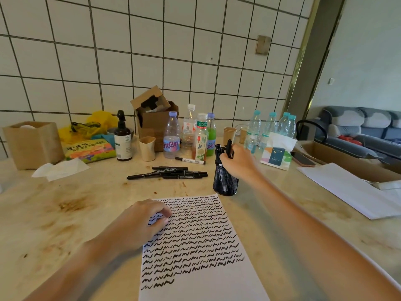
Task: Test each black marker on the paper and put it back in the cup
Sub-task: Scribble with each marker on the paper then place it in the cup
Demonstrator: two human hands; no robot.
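Right hand (235,160) reaches over the black wire-mesh pen cup (225,181), fingers curled round a black marker (229,148) held upright above the rim, likely either dropping it in or drawing it out; cannot tell which. More markers stand in the cup just left of that hand. Left hand (143,218) rests loosely curled on the top-left corner of the white paper sheet covered in black squiggles (195,242), pinning it to the stained beige surface (65,209). A loose pile of black markers (169,172) lies beyond the left hand, probably awaiting testing.
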